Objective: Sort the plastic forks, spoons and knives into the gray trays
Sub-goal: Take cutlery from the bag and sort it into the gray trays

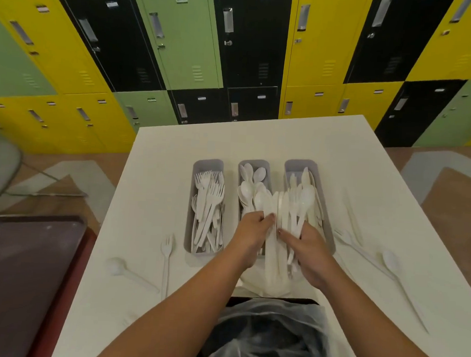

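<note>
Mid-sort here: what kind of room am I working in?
Probably a staff locker or break room, not a kitchen: a wall of yellow, green and black lockers stands behind the white table, and stacked cafeteria-style trays sit to the left.

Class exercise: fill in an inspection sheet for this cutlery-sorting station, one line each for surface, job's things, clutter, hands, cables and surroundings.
Surface: white table, three gray trays side by side.
Job's things: left tray holds forks; middle tray holds spoons; right tray holds mixed pieces, a spoon among them. Loose fork and loose spoon lie left of the trays; more loose pieces lie to the right.
Clutter: plastic-covered dark bin at the near edge; dark tray off the table's left.
Hands: left hand and right hand together grip a bundle of cutlery.
Cables: nothing seen.
Surroundings: yellow, green and black lockers behind.
</note>
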A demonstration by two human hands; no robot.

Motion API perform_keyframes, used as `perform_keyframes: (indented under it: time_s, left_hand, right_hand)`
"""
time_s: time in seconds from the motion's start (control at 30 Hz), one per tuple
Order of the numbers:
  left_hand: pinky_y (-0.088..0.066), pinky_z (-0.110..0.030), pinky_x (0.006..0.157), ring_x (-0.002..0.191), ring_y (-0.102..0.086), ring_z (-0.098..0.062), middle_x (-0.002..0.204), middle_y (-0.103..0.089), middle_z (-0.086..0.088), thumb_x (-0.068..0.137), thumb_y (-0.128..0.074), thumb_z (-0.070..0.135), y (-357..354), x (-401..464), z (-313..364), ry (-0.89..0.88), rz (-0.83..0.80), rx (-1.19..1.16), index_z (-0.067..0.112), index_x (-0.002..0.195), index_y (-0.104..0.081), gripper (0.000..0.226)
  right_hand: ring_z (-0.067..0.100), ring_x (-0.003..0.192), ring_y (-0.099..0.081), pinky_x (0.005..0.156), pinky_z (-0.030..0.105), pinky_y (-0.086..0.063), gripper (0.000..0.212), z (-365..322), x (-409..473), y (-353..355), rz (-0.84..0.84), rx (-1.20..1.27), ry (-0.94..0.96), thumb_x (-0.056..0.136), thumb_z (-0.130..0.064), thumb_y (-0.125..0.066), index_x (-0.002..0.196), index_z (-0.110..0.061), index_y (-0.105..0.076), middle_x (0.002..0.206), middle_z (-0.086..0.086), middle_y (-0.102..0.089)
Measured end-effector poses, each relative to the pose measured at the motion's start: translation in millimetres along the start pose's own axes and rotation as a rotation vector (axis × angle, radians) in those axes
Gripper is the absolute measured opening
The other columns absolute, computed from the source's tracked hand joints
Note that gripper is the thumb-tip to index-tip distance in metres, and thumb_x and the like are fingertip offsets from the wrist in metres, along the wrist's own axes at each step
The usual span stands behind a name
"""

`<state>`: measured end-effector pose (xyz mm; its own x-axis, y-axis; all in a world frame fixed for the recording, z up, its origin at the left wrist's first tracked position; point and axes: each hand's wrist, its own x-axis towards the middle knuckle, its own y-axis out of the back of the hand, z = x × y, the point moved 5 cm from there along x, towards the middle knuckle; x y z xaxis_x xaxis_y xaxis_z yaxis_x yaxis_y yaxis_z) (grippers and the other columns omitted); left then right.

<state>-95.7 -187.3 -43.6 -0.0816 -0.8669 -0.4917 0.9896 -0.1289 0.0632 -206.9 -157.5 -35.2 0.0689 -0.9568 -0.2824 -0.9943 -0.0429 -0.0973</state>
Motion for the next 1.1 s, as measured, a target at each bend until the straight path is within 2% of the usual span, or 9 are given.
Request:
perform_keyframes:
  time_s: [0.1,0.23,0.4,0.57,0.67,0.8,0.93,1.03,1.1]
  left_hand:
    - [-0.047,-0.040,0.074,0.078,-0.055,-0.028,0.083,-0.058,-0.017,0.094,-0.052,0.023,5.5,-5.6,-0.2,0.006,0.003,-0.036,0.003,0.087,-0.063,0.024]
    - [-0.052,-0.046,0.075,0.079,-0.058,-0.028,0.085,-0.061,-0.020,0.085,-0.062,0.023,14.0,-8.2,-0.6,-0.028,0.003,0.019,-0.006,0.092,-0.065,0.030]
    - [-0.053,-0.043,0.082,0.086,-0.064,-0.030,0.090,-0.066,-0.017,0.093,-0.054,0.016,21.8,-1.2,-0.3,0.036,0.019,-0.032,0.007,0.079,-0.064,0.020]
    - [-0.056,-0.029,0.057,0.066,-0.062,-0.020,0.079,-0.064,-0.009,0.095,-0.053,0.017,8.6,2.2,6.2,0.152,-0.083,-0.090,0.001,0.099,-0.063,0.019]
    - [-0.057,-0.028,0.062,0.067,-0.062,-0.019,0.077,-0.064,-0.006,0.092,-0.056,0.014,-12.3,7.6,12.3,0.117,-0.141,0.005,-0.003,0.110,-0.062,0.025]
    - [-0.057,-0.039,0.081,0.084,-0.066,-0.028,0.092,-0.067,-0.013,0.092,-0.055,0.014,-38.7,22.5,15.3,0.090,-0.123,0.099,0.002,0.112,-0.062,0.025]
    - [-0.053,-0.046,0.090,0.101,-0.064,-0.037,0.111,-0.065,-0.021,0.094,-0.049,0.014,-51.0,44.5,12.3,0.113,-0.051,0.071,0.000,0.119,-0.058,0.030]
    - [-0.054,-0.051,0.088,0.094,-0.067,-0.038,0.104,-0.068,-0.021,0.091,-0.048,0.014,-55.9,62.5,4.0,0.138,-0.040,0.066,0.000,0.115,-0.057,0.029]
    - [-0.059,-0.048,0.075,0.074,-0.071,-0.031,0.089,-0.070,-0.020,0.093,-0.043,0.010,-60.2,63.9,5.3,0.159,-0.056,-0.003,-0.004,0.108,-0.055,0.024]
  right_hand:
    - [0.016,0.106,-0.065,0.094,0.036,-0.050,0.031,3.6,3.2,-3.8,0.055,-0.030,-0.002,0.091,-0.008,-0.056,0.114,-0.028,-0.059,0.113,0.000,-0.069]
    - [0.015,0.105,-0.065,0.088,0.029,-0.051,0.032,5.9,7.9,-11.9,0.096,-0.044,0.010,0.088,-0.011,-0.061,0.118,-0.024,-0.060,0.112,-0.001,-0.069]
    - [0.016,0.106,-0.063,0.090,0.033,-0.051,0.041,9.5,16.2,-16.4,0.123,-0.047,-0.010,0.086,-0.014,-0.065,0.126,-0.018,-0.056,0.114,0.001,-0.067]
    - [0.019,0.102,-0.065,0.087,0.035,-0.052,0.033,8.4,18.2,2.1,0.231,-0.088,0.030,0.084,-0.012,-0.067,0.115,-0.020,-0.060,0.107,0.000,-0.069]
    - [0.018,0.099,-0.065,0.087,0.039,-0.053,0.026,0.1,19.1,17.9,0.234,-0.198,0.077,0.086,-0.016,-0.065,0.109,-0.027,-0.061,0.103,-0.003,-0.069]
    - [0.009,0.089,-0.064,0.074,0.025,-0.052,0.030,-7.8,22.8,37.5,0.183,-0.220,0.045,0.089,-0.013,-0.061,0.091,-0.043,-0.056,0.094,-0.009,-0.067]
    - [0.021,0.100,-0.066,0.093,0.044,-0.051,0.026,0.6,27.0,58.0,0.201,-0.200,-0.048,0.093,-0.019,-0.050,0.114,-0.028,-0.062,0.107,0.001,-0.070]
    - [0.022,0.097,-0.068,0.093,0.047,-0.051,0.030,5.8,28.2,68.7,0.251,-0.209,-0.062,0.093,-0.019,-0.044,0.117,-0.023,-0.061,0.103,0.002,-0.072]
    - [0.023,0.097,-0.067,0.091,0.047,-0.051,0.030,8.4,28.5,75.5,0.291,-0.212,-0.057,0.091,-0.021,-0.045,0.117,-0.022,-0.060,0.104,0.003,-0.071]
